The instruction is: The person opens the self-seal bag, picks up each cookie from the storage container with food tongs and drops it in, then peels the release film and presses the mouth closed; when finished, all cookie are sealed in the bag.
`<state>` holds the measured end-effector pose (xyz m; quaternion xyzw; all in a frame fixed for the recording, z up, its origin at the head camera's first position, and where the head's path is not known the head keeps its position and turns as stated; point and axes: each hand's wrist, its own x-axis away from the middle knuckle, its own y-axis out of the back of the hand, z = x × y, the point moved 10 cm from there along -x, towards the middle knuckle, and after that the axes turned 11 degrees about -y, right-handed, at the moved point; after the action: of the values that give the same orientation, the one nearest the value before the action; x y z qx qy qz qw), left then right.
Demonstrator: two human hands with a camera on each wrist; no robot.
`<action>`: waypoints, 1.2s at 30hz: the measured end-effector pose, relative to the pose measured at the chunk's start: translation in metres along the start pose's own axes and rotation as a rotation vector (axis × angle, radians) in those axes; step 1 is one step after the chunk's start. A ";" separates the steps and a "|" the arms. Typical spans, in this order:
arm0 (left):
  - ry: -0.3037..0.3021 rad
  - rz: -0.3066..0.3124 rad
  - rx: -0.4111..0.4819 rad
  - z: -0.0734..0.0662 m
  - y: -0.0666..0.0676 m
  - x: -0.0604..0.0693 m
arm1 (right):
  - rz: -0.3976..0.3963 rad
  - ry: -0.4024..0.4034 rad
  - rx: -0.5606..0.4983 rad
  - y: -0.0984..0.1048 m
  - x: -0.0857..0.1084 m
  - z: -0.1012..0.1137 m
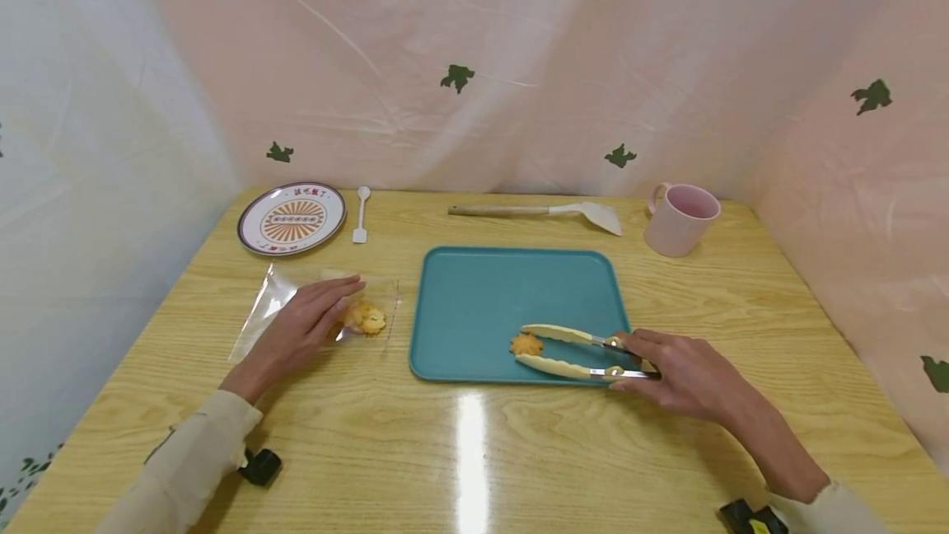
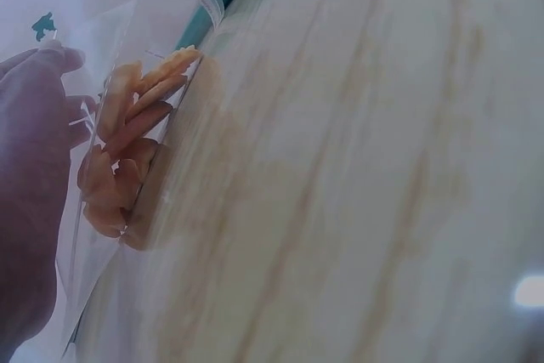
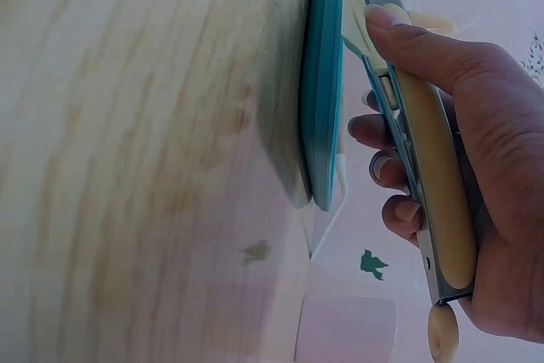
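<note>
My right hand [image 1: 685,375] grips the tongs [image 1: 604,373], fingers and thumb curled round their handle, as the right wrist view also shows. The tongs' cream tips stand on either side of one cookie [image 1: 525,344] on the teal tray [image 1: 445,361], near its front edge. On the left, my left hand [image 1: 300,326] rests on a clear plastic bag [image 1: 259,311], fingers extended beside several cookies [image 1: 368,318] inside it. The left wrist view shows these cookies [image 2: 127,142] stacked in the bag, next to my left hand [image 2: 34,184].
A patterned plate [image 1: 292,219] and a small white spoon [image 1: 361,215] lie at the back left. Behind the tray is a spatula [image 1: 534,211] with a wooden handle. A pink mug [image 1: 678,225] stands at the back right. Cloth hangs round the table's [image 1: 385,452] back and sides.
</note>
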<state>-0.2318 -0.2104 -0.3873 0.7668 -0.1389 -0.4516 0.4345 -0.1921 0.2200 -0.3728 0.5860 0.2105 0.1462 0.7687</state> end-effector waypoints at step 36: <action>0.008 0.006 0.008 -0.002 0.000 -0.002 | -0.034 0.051 -0.074 -0.002 -0.038 0.011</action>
<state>-0.2310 -0.2079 -0.3853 0.7700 -0.1413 -0.4468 0.4332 -0.2197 0.1919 -0.3665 0.5495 0.2342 0.1556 0.7867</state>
